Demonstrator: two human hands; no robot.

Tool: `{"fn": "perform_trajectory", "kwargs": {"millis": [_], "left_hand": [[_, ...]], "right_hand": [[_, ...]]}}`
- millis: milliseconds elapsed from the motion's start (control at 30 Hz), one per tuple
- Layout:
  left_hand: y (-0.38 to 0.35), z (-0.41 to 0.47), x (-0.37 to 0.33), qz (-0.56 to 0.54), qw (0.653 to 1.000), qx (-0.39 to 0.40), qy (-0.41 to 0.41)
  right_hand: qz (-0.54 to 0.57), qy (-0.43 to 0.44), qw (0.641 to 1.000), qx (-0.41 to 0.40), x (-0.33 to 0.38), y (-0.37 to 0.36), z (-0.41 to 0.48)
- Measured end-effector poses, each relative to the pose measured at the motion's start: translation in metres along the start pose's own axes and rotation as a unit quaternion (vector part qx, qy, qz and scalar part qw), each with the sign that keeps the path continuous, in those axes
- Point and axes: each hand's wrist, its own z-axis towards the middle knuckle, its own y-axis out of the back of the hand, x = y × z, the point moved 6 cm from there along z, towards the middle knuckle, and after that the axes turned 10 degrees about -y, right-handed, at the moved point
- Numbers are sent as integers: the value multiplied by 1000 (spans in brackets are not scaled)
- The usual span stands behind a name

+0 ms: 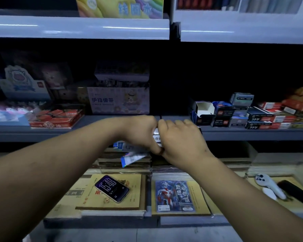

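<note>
Silvery-white foil packets (156, 135) are clamped in a small stack between both hands, the left hand (140, 132) and the right hand (180, 138) curled round them with thumbs touching. A blue-edged shiny packet (133, 158) juts out just below the left hand. Well beneath the grip, a dark rectangular phone (111, 188) lies on yellow paper exercise books (136, 200).

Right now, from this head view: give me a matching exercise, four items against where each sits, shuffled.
Items: 1 phone; 2 hero card pack; 3 red 2B box; 4 silver packets.
Places: A on the grey shelf, left; B held by left hand and right hand; C on the left yellow notebook; D on the right yellow notebook.
Pairs: 1-C, 2-D, 3-A, 4-B.
</note>
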Motion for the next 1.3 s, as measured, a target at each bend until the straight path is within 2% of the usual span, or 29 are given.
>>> {"fn": "perform_trajectory", "kwargs": {"millis": [100, 167, 267, 333, 367, 433, 500, 533, 600, 667, 733, 800, 833, 933, 1033, 1133, 1200, 1233, 1300], "left_hand": [[-25, -6, -7, -10, 999, 35, 17], [-32, -4, -15, 67, 997, 38, 18], [-30, 0, -18, 172, 985, -5, 32], [-25, 2, -15, 263, 963, -56, 24], [-20, 2, -14, 322, 942, -97, 13], [-13, -6, -14, 344, 917, -200, -15], [-15, -24, -16, 245, 910, -328, -60], [-19, -35, -17, 178, 899, -394, -70], [-34, -51, -13, 1, 877, -479, -42], [-58, -49, 1, -225, 858, -461, 31], [-80, -36, 7, -412, 826, -377, 75], [-94, -24, -6, -516, 806, -283, 63], [-98, -19, -12, -544, 795, -263, 50], [-100, -14, -13, -589, 737, -327, 62], [-104, -12, 5, -626, 672, -381, 106], [-104, -11, 14, -654, 638, -394, 101], [-101, -11, 18, -662, 630, -395, 98], [-100, -11, 23, -665, 623, -400, 101], [-96, -12, 33, -676, 601, -413, 109]], "right_hand": [[12, 26, 1000, -10, 0, -7, -20], [18, 18, 1000, 13, -5, -20, -29], [23, -7, 999, 47, -13, -32, -31], [41, -34, 996, 72, -25, -37, -31], [79, -71, 988, 112, -33, -41, -31], [172, -152, 962, 145, -50, -50, -35], [276, -225, 921, 158, -60, -55, -40], [339, -258, 890, 164, -61, -58, -42], [455, -310, 819, 159, -61, -62, -46], [538, -329, 762, 148, -57, -59, -48], [596, -312, 726, 143, -46, -55, -47], [609, -278, 724, 166, -29, -53, -46], [608, -258, 729, 182, -20, -55, -45], [594, -199, 750, 213, 1, -63, -42], [529, -152, 808, 210, 13, -59, -36], [470, -133, 851, 194, 19, -55, -30], [473, -148, 835, 237, 21, -60, -31], [492, -154, 815, 266, 22, -63, -34], [558, -169, 750, 313, 20, -63, -39]]}}
